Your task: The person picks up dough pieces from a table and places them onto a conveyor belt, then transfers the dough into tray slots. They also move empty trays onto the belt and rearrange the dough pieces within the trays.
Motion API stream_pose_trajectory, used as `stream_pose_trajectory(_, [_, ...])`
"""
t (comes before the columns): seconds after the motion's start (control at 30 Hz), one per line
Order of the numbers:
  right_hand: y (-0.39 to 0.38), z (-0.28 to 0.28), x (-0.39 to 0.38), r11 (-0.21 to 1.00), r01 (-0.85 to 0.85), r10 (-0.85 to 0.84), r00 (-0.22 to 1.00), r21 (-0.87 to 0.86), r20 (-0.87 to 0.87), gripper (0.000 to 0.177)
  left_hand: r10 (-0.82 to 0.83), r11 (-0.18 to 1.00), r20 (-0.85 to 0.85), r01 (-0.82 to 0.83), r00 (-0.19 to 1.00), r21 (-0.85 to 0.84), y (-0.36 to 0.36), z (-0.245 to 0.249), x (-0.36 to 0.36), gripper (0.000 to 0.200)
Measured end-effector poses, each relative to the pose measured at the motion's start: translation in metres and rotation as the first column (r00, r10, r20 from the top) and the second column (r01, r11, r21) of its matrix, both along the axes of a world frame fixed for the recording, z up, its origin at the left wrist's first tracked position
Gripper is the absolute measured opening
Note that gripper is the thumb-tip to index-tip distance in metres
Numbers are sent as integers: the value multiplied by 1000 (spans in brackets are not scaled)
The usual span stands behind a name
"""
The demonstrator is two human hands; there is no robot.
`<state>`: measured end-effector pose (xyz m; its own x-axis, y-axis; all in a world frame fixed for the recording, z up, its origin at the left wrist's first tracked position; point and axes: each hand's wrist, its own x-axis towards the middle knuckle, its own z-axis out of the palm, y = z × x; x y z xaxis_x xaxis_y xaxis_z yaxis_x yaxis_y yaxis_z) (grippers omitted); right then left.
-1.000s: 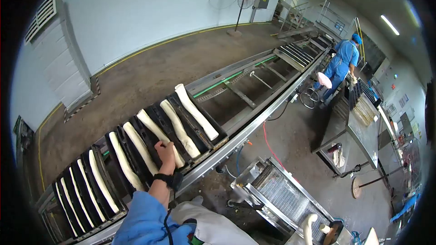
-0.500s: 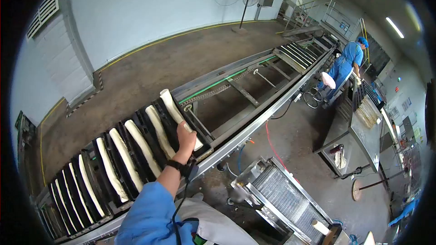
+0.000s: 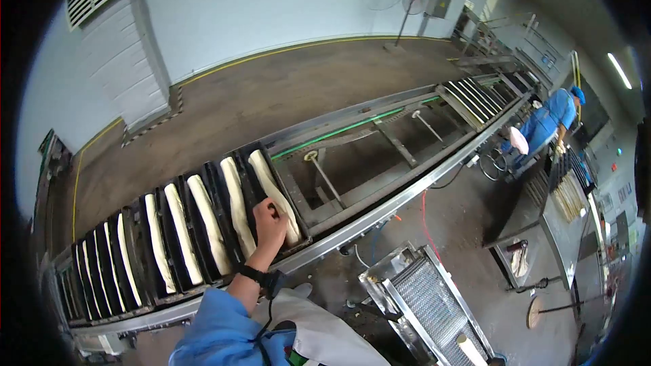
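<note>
My left hand reaches over the near end of the rightmost black trough tray on the conveyor. Its fingers are curled closed beside the last dough roll, with a dark gap showing between them. Whether they grip the tray's divider or nothing is hidden. To its left, a second pale dough roll lies in its own trough, and a third dough roll beyond that. Several more long rolls fill the black troughs toward the left. A black band with a small box is around my wrist. My right hand is out of view.
The conveyor frame runs diagonally to more loaded trays at the far end. A metal mesh belt with a pale roll stands below right. A person in blue works by a steel table.
My hand has come off the top of the last dough roll, and its fingers have curled. The trays sit further left along the conveyor. The view has swung left.
</note>
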<state>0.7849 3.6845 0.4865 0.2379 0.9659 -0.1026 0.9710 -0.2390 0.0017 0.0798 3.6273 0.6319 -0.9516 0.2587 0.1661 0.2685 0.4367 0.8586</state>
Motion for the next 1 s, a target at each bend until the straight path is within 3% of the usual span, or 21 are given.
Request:
stream_pose_trajectory(0.07, [39, 10, -33, 978, -91, 85, 995, 187, 44, 66, 31, 979, -321, -94, 946, -182, -32, 17, -2, 52])
stream_pose_trajectory(0.13, [73, 13, -61, 935, -174, 160, 985, 310, 72, 70, 126, 880, -484, -322, 866, -348, -71, 13, -17, 56])
stream_pose_trajectory(0.2, [122, 1, -69, 980, -159, 160, 987, 117, -6, 69, 341, 647, -402, -522, 850, -556, -113, 6, -21, 65])
stream_pose_trajectory(0.23, [130, 2, -74, 927, -332, 341, 940, 176, -21, 67, 431, 638, -318, -535, 844, -554, -136, 9, -19, 64])
stream_pose_trajectory(0.27, [139, 8, -90, 914, -366, 376, 926, 176, -29, 67, 518, 629, -228, -548, 824, -551, -159, 10, -16, 63])
stream_pose_trajectory(0.3, [149, 10, -107, 937, -348, 347, 935, -3, 74, 65, 510, 705, -116, -492, 852, -511, -183, 9, -12, 59])
stream_pose_trajectory(0.33, [154, 16, -127, 937, -302, 333, 924, -174, 187, 63, 561, 659, -111, -523, 821, -541, -193, 19, -1, 50])
stream_pose_trajectory(0.37, [146, 27, -146, 933, -352, 360, 901, -78, 242, 60, 556, 677, -42, -481, 830, -557, -212, 11, 2, 45])
stream_pose_trajectory(0.4, [158, -2, -133, 928, -369, 371, 903, -49, 217, 57, 547, 698, 29, -437, 836, -567, -235, 1, 4, 42])
stream_pose_trajectory(0.47, [149, -8, -153, 846, -480, 356, 832, 233, 425, 57, 448, 838, -225, -494, 865, -231, -263, -3, 18, 29])
stream_pose_trajectory(0.5, [146, 28, -168, 926, -370, 331, 890, 75, 313, 61, 495, 806, -239, -544, 835, -234, -278, 20, 25, 27])
stream_pose_trajectory(0.53, [154, 15, -163, 923, -377, 336, 889, 79, 310, 61, 531, 780, -251, -582, 810, -230, -270, 43, 33, 26])
stream_pose_trajectory(0.6, [173, -11, -145, 929, -360, 319, 894, 81, 315, 70, 603, 733, -260, -652, 754, -193, -288, 28, 24, 27])
stream_pose_trajectory(0.63, [185, -22, -136, 948, -317, 312, 900, -34, 306, 76, 613, 742, -257, -656, 747, -139, -286, 30, 23, 28])
stream_pose_trajectory(0.67, [186, -32, -119, 904, -424, 395, 873, 46, 286, 77, 534, 723, -448, -662, 718, -199, -287, 28, 17, 30])
stream_pose_trajectory(0.73, [190, -31, -111, 917, -361, 396, 875, -170, 279, 78, 510, 731, -434, -640, 743, -237, -271, 44, 14, 32])
stream_pose_trajectory(0.8, [180, -17, -132, 971, -236, 229, 966, 48, 115, 52, 418, 843, -371, -507, 829, -181, -235, 52, 11, 32])
stream_pose_trajectory(0.83, [175, -11, -131, 950, -303, 291, 947, 79, 133, 45, 379, 913, -256, -404, 889, -54, -219, 39, 4, 30])
stream_pose_trajectory(0.87, [170, -2, -130, 924, -368, 350, 923, 106, 156, 38, 260, 934, -355, -328, 898, -145, -191, 52, 7, 30])
stream_pose_trajectory(0.93, [163, 36, -142, 941, -336, 337, 940, -38, 55, 43, 40, 984, -383, -103, 923, -146, -152, 44, -1, 30])
stream_pose_trajectory(1.0, [147, 52, -140, 958, -283, 286, 947, 39, -149, 43, -136, 989, -274, 116, 952, -88, -98, 43, -1, 30])
